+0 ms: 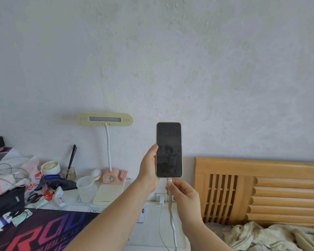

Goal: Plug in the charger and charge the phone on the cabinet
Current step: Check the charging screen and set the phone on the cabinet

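Observation:
A phone (169,150) with a dark screen showing a faint clock is held upright in front of the wall by my left hand (149,169), which grips its left edge. My right hand (184,196) pinches the white charging cable (170,205) just below the phone's bottom port, where the connector (169,179) meets the phone. The cable hangs down from my fingers. A white charger plug (161,199) sits in a wall socket below the phone, with a thin wire trailing down. The white cabinet top (150,223) lies beneath my hands.
A yellow desk lamp (105,119) on a pink base (114,175) stands on the cluttered table at left, with a plastic cup (86,188), a jar of sticks (69,173) and a black bag (5,200). A wooden headboard (261,189) and rumpled bedding (270,236) are at right.

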The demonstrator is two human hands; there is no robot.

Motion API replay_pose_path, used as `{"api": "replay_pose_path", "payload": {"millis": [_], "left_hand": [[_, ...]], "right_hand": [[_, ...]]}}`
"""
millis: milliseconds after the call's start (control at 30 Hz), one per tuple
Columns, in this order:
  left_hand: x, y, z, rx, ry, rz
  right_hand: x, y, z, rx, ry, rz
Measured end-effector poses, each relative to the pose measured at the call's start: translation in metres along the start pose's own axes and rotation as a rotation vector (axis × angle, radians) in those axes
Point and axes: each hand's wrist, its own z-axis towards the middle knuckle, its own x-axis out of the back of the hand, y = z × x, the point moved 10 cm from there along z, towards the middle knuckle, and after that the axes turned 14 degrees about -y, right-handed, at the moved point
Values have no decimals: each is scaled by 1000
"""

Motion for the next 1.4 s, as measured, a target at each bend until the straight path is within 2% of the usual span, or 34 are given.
{"api": "replay_pose_path", "payload": {"millis": [800, 1167, 1267, 1400], "left_hand": [[12, -34, -2, 83, 79, -40], [33, -101, -14, 232, 165, -72], [43, -128, -16, 264, 156, -80], [60, -167, -23, 324, 172, -99]], "right_hand": [[9, 27, -4, -58, -25, -14], [30, 98, -22, -219, -39, 67], [45, 109, -22, -206, 1, 84], [54, 116, -13, -143, -41, -6]]}}
